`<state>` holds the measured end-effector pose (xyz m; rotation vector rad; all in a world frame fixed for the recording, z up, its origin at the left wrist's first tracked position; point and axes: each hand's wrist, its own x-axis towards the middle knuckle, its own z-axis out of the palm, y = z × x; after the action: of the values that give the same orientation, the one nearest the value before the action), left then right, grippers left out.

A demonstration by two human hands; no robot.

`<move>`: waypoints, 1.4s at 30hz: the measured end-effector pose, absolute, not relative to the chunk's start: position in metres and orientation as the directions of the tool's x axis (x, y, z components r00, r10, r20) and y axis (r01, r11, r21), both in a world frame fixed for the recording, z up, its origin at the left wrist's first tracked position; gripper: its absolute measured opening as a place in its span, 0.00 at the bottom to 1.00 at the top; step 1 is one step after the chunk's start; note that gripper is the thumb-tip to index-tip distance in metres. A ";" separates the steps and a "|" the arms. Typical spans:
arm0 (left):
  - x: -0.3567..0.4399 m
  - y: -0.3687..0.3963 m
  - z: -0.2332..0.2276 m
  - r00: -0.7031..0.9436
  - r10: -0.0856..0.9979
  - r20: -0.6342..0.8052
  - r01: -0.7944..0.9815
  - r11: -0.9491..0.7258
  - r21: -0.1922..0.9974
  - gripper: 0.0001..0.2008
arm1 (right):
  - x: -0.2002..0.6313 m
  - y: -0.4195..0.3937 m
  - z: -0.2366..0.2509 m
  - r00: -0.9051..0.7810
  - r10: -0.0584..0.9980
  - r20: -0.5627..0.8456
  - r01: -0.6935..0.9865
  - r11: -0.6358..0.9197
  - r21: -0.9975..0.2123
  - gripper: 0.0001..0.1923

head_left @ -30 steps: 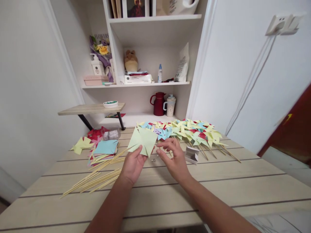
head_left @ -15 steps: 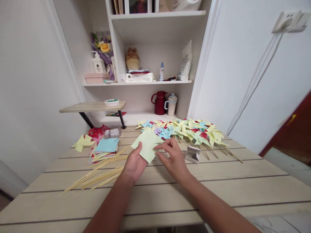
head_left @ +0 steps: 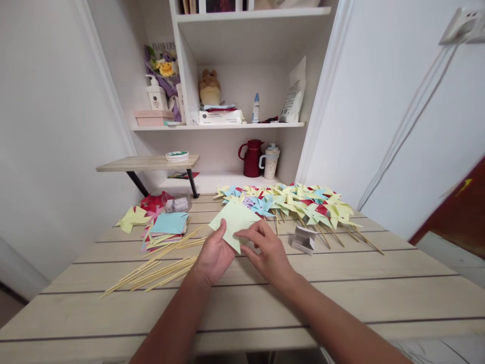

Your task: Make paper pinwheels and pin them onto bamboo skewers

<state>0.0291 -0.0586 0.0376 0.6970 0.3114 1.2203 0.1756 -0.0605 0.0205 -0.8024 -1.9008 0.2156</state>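
A pale green square of paper (head_left: 234, 218) is held up over the table, tilted, one corner pointing towards me. My left hand (head_left: 216, 253) grips its lower left side, thumb on top and fingers beneath. At the lower right edge is my right hand (head_left: 265, 247), bent forefinger over the paper and thumb close under the edge. Its other fingers are curled, and they hide the paper's right corner. Just beyond the sheet lies a pile of paper pinwheels (head_left: 280, 202) in yellow, green, blue and red, many on sticks.
To the left sit a stack of coloured paper squares (head_left: 169, 223), several thin wooden sticks (head_left: 159, 273), a loose yellow pinwheel (head_left: 132, 218) and a clear container (head_left: 177, 203). A small open box (head_left: 303, 239) lies right of my right hand. Behind are a raised wooden stand (head_left: 147, 163) and a red jug (head_left: 252, 157).
My right fingers have slid down and left along the paper's edge, the forefinger now further over the sheet. The left hand keeps its grip. The whole view has shifted slightly.
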 end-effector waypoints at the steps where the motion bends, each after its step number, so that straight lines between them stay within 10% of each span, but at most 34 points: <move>1: 0.029 -0.059 0.037 0.341 0.929 0.146 -0.748 0.174 0.640 0.26 | 0.176 -0.060 0.021 -0.245 0.620 0.746 0.415 0.762 -0.497 0.15; 42: 0.038 -0.063 0.028 0.358 0.906 0.225 -0.688 0.093 0.719 0.29 | 0.178 -0.053 0.032 0.020 0.840 0.542 0.201 0.528 -0.826 0.04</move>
<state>0.0380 -0.0629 0.0281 0.8591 0.3084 1.2110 0.1777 -0.0529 0.0321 -0.9390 -1.5021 0.6316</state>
